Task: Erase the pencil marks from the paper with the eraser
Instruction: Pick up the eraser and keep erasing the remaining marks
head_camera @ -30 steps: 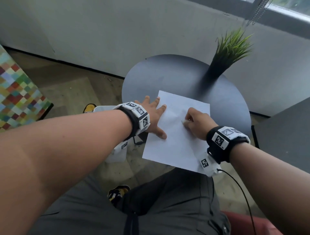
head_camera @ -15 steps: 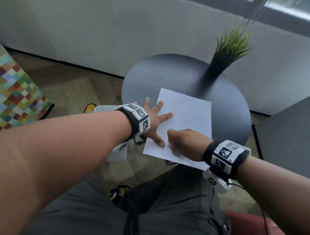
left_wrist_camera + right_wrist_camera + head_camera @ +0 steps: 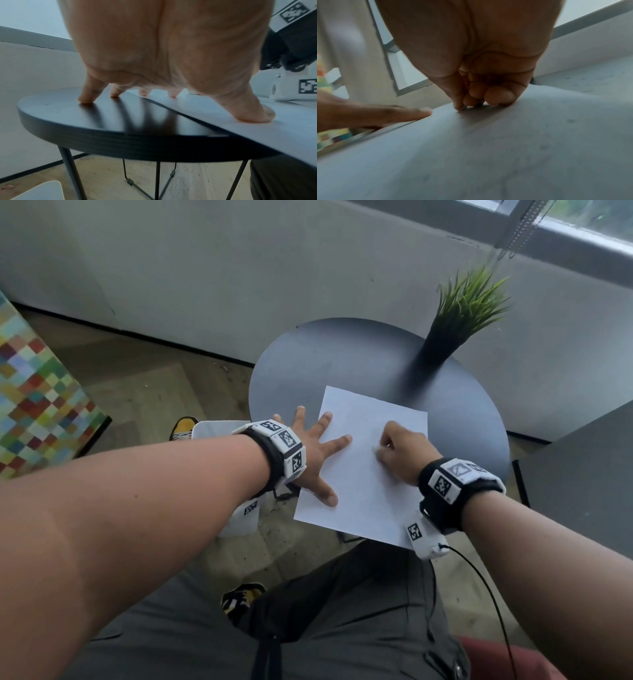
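- Our left hand point(image 3: 310, 455) lies flat with spread fingers, pressing the paper point(image 3: 359, 474) on the round dark counter point(image 3: 342, 361).
- Our right hand point(image 3: 402, 451) has a curled grip, knuckles on the paper; we cannot tell what it holds.

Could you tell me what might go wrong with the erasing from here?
The paper overhangs the table edge toward the person; rubbing there, unsupported, could crease or tear it. The left hand pins only the left edge, so hard strokes by the right hand may buckle the sheet.
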Motion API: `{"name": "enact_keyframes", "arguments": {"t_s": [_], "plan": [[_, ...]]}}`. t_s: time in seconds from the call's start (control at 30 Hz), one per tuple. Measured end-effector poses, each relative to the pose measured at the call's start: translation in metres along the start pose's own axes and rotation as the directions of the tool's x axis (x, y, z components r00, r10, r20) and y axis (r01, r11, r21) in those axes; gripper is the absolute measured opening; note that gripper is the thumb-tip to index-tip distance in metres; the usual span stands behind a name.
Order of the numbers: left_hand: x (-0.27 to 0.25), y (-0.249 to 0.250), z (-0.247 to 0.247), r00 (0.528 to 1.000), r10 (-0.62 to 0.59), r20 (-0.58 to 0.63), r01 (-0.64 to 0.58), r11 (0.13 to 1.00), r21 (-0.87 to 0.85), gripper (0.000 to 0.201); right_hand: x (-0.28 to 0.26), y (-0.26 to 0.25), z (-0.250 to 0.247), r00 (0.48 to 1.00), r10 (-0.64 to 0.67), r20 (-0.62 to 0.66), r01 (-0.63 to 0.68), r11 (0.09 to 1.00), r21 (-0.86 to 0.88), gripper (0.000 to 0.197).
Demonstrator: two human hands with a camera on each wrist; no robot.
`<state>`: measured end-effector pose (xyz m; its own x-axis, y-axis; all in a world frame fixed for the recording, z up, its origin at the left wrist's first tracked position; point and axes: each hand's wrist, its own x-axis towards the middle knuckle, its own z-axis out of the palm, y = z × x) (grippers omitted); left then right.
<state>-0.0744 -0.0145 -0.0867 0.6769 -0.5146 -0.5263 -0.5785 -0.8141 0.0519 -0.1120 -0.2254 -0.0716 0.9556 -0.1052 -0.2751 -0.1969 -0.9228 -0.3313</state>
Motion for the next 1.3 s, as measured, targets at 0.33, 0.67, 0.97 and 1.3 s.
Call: {"name": "enact_keyframes", "arguments": {"t_s": [0.33,0.67,0.97,1.3], "plan": [[-0.002,-0.016,0.01,0.992,-0.049,-0.114,0.037,0.994,-0.099,0.122,-0.015,0.009,-0.002,0.996,0.007,0.09,-0.016,0.995,0.103,0.018],[-0.006,-0.019,0.022,0.993,-0.005,-0.114,-0.008,0.993,-0.114,0.133,-0.014,-0.01,0.008,0.957,0.058,0.283,-0.286,0.073,0.955,0.009],[-0.008,-0.018,0.02,0.996,-0.009,-0.094,-0.002,0.993,-0.12,0.138,0.011,-0.036,0.02,0.957,-0.02,0.289,-0.287,0.074,0.955,0.006],[-0.014,-0.025,0.002,0.991,0.048,-0.127,-0.067,0.987,-0.149,0.097,0.011,0.016,-0.021,0.979,0.189,0.082,-0.188,0.661,0.726,0.013]]}}
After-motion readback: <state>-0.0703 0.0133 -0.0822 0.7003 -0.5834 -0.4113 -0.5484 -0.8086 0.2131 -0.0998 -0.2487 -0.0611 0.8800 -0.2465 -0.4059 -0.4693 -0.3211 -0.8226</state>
